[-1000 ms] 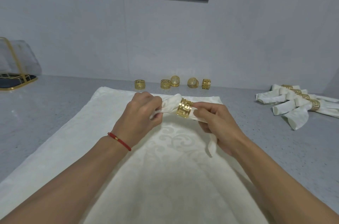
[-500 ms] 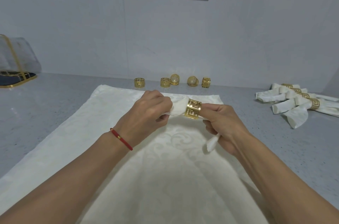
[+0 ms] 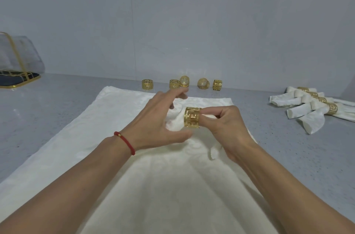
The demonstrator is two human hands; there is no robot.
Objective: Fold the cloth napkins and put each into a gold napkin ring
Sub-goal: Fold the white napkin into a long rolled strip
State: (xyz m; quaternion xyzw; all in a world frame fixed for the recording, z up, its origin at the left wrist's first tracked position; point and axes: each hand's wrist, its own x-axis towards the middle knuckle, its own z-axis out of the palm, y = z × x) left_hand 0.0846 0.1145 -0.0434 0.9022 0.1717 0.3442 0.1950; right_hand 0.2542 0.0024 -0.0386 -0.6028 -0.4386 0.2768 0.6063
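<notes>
right hand (image 3: 228,130) fingers pinch the gold ring (image 3: 192,117) around the napkin (image 3: 175,121); left hand (image 3: 157,122) fingers spread, released.

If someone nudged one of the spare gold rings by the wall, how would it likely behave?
The spare rings are openwork metal bands, so probably light and stiff, and easy to slide on the smooth counter. The two lying on their sides look apt to roll. The upright ones would more likely skid than tip, being squat.
</notes>
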